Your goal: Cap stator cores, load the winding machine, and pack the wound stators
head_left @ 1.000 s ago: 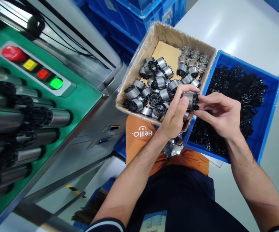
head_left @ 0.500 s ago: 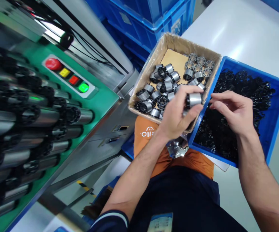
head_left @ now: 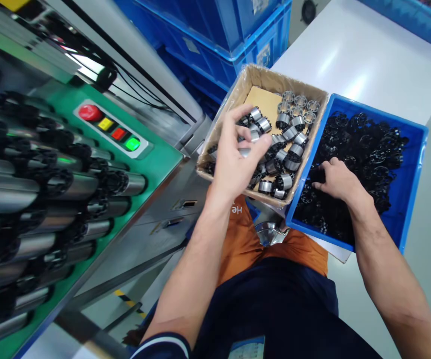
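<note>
In the head view, the left hand hovers over the plastic-lined cardboard box, fingers spread and curved, hiding some of the ridged, silvery metal cylinders with toothed black ends; whether it grips one cannot be told. The right hand dips, fingers bent, among glossy black toothed rings in the blue tray beside the box; its grasp is unclear. Smooth blue crates stand behind, and a green machine crowds the left, bearing larger cylinders.

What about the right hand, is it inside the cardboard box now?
No, the right hand is in the blue bin among black parts, beside the cardboard box.
</note>
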Demonstrator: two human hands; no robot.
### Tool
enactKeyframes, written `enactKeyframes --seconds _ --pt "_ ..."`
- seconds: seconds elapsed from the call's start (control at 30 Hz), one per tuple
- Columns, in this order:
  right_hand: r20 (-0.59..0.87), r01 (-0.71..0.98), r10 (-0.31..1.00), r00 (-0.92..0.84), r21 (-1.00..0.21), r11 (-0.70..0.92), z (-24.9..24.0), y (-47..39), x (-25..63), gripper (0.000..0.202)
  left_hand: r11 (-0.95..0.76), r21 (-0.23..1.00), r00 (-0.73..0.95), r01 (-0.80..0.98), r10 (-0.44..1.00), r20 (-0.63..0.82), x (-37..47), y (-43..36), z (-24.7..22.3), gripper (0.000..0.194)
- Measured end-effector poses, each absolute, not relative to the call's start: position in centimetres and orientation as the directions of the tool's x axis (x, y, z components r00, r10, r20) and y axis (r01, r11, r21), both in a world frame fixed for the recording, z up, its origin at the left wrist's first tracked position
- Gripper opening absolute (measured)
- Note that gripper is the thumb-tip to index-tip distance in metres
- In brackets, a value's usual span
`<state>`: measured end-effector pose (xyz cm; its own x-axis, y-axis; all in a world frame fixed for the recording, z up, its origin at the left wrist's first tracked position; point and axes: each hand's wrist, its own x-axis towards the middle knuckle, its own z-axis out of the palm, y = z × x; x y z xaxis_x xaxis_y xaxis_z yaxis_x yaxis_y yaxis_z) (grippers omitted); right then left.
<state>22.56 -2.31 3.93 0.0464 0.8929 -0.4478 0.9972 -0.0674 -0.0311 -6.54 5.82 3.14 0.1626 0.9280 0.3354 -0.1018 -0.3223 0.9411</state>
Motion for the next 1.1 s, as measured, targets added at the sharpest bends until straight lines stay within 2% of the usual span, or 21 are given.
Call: enactKeyframes --seconds 0.1,0.2,0.27,0.37,0.47,0.53,0.6,0.67,0.8,0.97,1.1 --pt "-0.491 0.998 0.87 -0.04 -0.059 0.012 4.1 -2.7 22.3 0.043 -0.289 0.928 0.211 -0.235 0.917 0.339 -3.3 4.0 2.4 0.064" --pt "-0.526 0.995 0.845 -0.091 -0.08 0.057 4.3 -3.1 22.3 0.034 -0.278 0.887 0.171 -0.37 0.918 0.359 -0.9 2.9 1.5 0.047" --pt "-0.532 0.994 0.841 -0.096 -0.094 0.054 4.6 -3.1 22.6 0.035 -0.225 0.868 0.142 -0.443 0.938 0.316 -0.2 2.4 1.5 0.041" --pt "-0.52 0.993 0.85 -0.082 -0.118 0.024 5.1 -3.0 23.5 0.031 -0.091 0.861 0.181 -0.5 0.962 0.206 0.0 1.7 2.2 0.041" --pt "-0.458 0.991 0.889 -0.019 -0.127 -0.044 5.6 -2.7 24.2 0.035 0.003 0.866 0.251 -0.5 0.958 0.142 -0.2 1.1 3.2 0.047" --pt "-0.412 0.987 0.911 0.015 -0.137 -0.079 5.7 -2.5 24.2 0.035 0.016 0.872 0.295 -0.489 0.944 0.148 -0.3 0.8 3.4 0.062" --pt "-0.438 0.989 0.899 0.011 -0.128 -0.075 5.6 -2.4 24.0 0.032 0.0 0.879 0.328 -0.478 0.928 0.178 -0.3 0.7 3.4 0.08" --pt "-0.507 0.994 0.862 -0.01 -0.098 -0.046 5.5 -2.4 23.7 0.028 -0.024 0.883 0.34 -0.468 0.918 0.205 -0.4 0.7 3.4 0.09" --pt "-0.56 0.998 0.828 -0.016 -0.065 -0.024 5.7 -2.4 23.3 0.033 -0.055 0.884 0.314 -0.465 0.923 0.223 -0.5 0.8 3.3 0.093" --pt "-0.591 0.996 0.807 -0.001 -0.07 -0.051 6.5 -2.8 24.1 0.054 -0.058 0.885 0.299 -0.463 0.929 0.217 -0.5 0.8 3.4 0.091" --pt "-0.544 0.986 0.839 -0.011 -0.147 -0.083 6.3 -3.2 24.9 0.041 -0.072 0.876 0.299 -0.478 0.924 0.239 -0.5 0.9 3.3 0.09"
